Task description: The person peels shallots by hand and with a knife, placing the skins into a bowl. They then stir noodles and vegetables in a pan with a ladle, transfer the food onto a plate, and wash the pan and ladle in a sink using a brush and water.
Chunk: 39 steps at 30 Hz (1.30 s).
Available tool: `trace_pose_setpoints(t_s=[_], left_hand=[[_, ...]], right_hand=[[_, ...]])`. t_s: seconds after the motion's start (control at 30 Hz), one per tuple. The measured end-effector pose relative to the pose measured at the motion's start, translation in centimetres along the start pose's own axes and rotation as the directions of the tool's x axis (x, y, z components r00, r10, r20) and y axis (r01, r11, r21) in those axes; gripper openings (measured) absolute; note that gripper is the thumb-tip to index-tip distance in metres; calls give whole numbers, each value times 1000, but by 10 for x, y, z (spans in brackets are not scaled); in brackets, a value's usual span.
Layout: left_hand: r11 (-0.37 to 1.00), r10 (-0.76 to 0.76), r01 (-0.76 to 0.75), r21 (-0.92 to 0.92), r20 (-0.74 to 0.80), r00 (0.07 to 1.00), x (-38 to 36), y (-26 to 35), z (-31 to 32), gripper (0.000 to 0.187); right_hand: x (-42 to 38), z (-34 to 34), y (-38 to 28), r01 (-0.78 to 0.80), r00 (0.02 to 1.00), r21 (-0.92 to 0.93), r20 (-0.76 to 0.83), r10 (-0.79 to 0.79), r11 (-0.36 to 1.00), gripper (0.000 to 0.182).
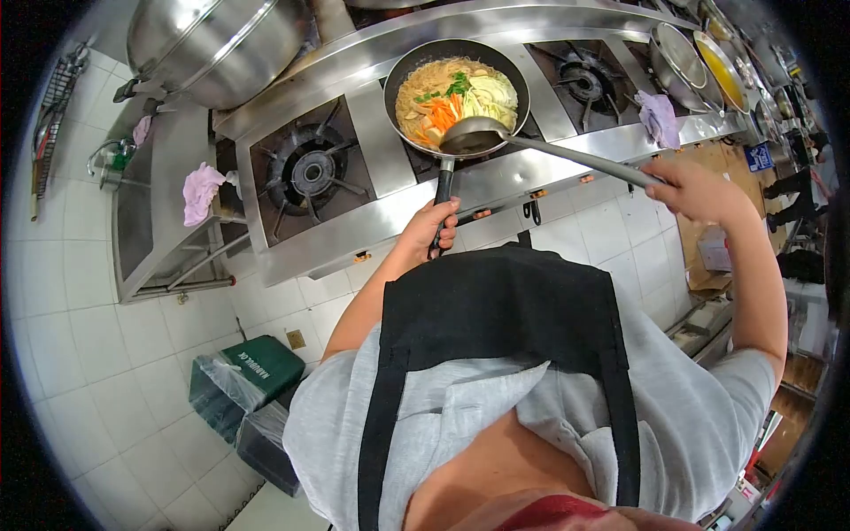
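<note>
A dark frying pan (pixel 524 78) sits over the middle of the stove, holding noodles (pixel 416 84), orange carrot strips (pixel 440 117), pale cabbage strips (pixel 490 96) and a bit of chopped green (pixel 458 84). My left hand (pixel 430 230) is wrapped round the pan's black handle, which points toward me. With my right hand (pixel 686 188) I grip the end of a long metal ladle (pixel 575 157). The ladle's bowl rests on the food at the pan's near right edge and hides part of it.
Burners flank the pan at the left (pixel 312 172) and right (pixel 587 81). A large steel pot (pixel 217 49) stands at the upper left. Pink cloth (pixel 203 193) and purple cloth (pixel 658 119) hang at the edges. A green bin (pixel 257 372) stands below left. Metal bowls are at the upper right.
</note>
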<state>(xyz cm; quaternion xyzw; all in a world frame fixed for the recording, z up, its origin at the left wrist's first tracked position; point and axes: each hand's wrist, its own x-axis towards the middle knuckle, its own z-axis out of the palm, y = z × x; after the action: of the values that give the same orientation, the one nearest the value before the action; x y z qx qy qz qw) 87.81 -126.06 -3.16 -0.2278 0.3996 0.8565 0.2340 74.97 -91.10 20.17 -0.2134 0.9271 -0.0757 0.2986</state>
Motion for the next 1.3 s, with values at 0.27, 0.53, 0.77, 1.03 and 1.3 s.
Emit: trace_pose_setpoints(t_s=[0.27,0.53,0.77,1.03,1.3], left_hand=[[996,7,-5,-93,27,1000,-5,5,7,20],[998,7,-7,-61,-4,1000,-6,5,8,20],[999,-13,13,-31,-20,1000,-8,11,9,21],[995,-1,5,-104,38,999,2,3,1,24],[996,4,-2,-90,28,1000,3,9,2,27]], right_hand=[[-9,-1,-26,97,988,-124,-111,-111,988,33],[16,38,-3,9,936,-60,-351,-29,998,39],[0,36,-6,36,951,42,-307,-22,998,41],[18,78,-6,-13,948,129,-313,53,992,42],[-6,92,-14,-61,982,388,-143,126,920,42]])
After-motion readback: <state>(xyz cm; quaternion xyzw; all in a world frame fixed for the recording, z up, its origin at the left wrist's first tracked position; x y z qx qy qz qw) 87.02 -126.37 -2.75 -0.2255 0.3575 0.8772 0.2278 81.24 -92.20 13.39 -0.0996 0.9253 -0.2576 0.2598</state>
